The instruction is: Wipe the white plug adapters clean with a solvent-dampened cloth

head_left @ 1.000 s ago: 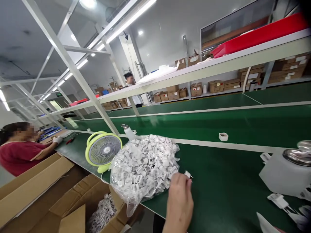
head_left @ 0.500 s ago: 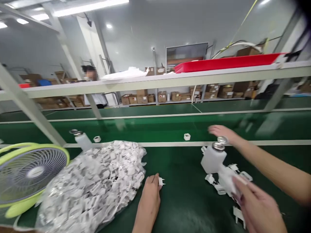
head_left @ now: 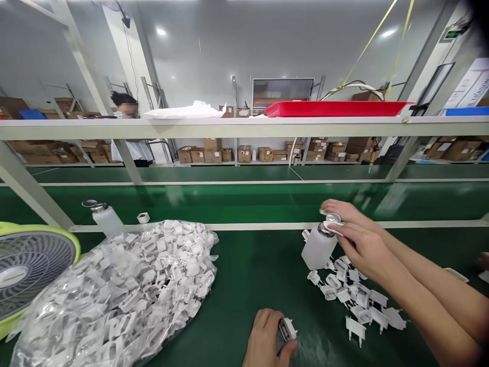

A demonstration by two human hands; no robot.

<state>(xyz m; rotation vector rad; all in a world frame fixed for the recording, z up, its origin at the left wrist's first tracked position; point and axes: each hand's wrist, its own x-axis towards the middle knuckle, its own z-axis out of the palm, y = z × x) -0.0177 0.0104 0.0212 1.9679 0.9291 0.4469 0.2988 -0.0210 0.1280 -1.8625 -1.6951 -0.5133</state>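
My left hand (head_left: 267, 337) is at the bottom centre, its thumb and fingers closed on a small white plastic plug part (head_left: 288, 329) with prongs. My right hand (head_left: 361, 247) presses a folded white cloth (head_left: 333, 228) onto the metal top of a white pump dispenser bottle (head_left: 319, 248). Below that wrist, several loose white plug parts (head_left: 361, 295) lie scattered on the green work surface (head_left: 244, 285). Another person's hand (head_left: 342, 208) reaches past just behind the bottle, with a small white piece at its fingertips.
A large clear bag of white plastic parts (head_left: 153, 285) fills the left. Beside it stand a green-rimmed fan (head_left: 34, 270) and a second dispenser bottle (head_left: 107, 220). One white piece (head_left: 143, 218) sits near the ledge. A shelf (head_left: 244, 129) with a red tray (head_left: 336, 108) crosses above.
My right hand has moved up and away from me, bringing the cloth onto the bottle top. My left hand has turned the plug part. One white piece behind the ledge no longer shows there.
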